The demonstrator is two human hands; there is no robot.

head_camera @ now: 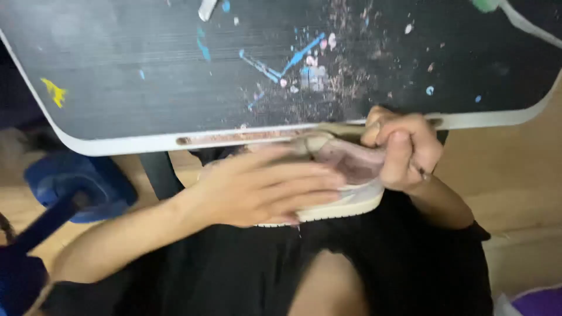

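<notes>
The left hand (266, 190) is laid flat along the near side of a pale sneaker (345, 175), its fingers stretched out together and pressed against the shoe's upper, while the right hand (404, 149) is clamped on the heel end, the fingers curled over the collar and the thumb pushed down against the lining. The sneaker is held on its side between the two hands, just below the near edge of a dark tabletop (146, 88) and above the lap, with its cream sole (345, 208) turned toward the body and its greyish inside shown open near the right hand. At the far left, a blue object (76, 184) is seen on the floor beneath the table; its kind cannot be told. The tabletop is marked with blue paint streaks (293, 58), a yellow blotch (55, 90) and scattered brownish dust (345, 70), and is bordered by a white rim (117, 143). Black clothing (410, 257) is seen below the shoe. The scene is slightly blurred.
</notes>
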